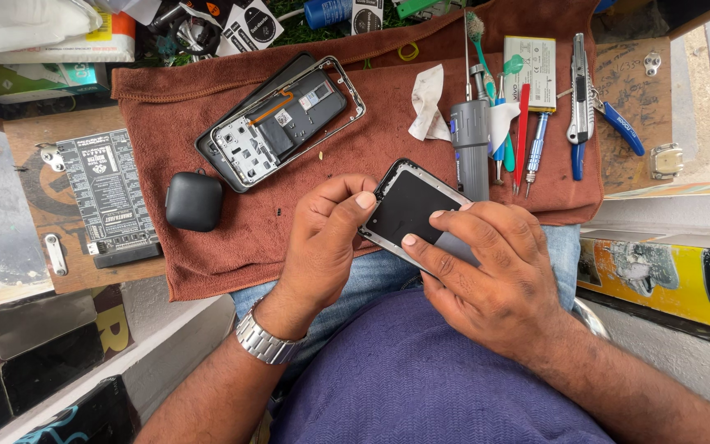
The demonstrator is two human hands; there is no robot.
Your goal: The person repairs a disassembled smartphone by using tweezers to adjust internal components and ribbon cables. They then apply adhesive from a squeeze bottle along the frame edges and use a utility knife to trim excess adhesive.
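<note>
Lying tilted over the person's lap at the near edge of the rust-brown towel (232, 255): black rectangular phone panel with silver frame (408, 210), long axis running far-left to near-right. Left hand (322, 238) and right hand (495, 275) both grip it, fingers closed on its edges. Opened phone chassis (281, 123) far left holds exposed circuit parts.

A phone repair workbench — an opened phone (281, 119) at eleven o'clock on a brown towel (207, 238), screwdrivers (532, 152), pliers (618, 123) and a utility knife (578, 90) at one o'clock.
</note>
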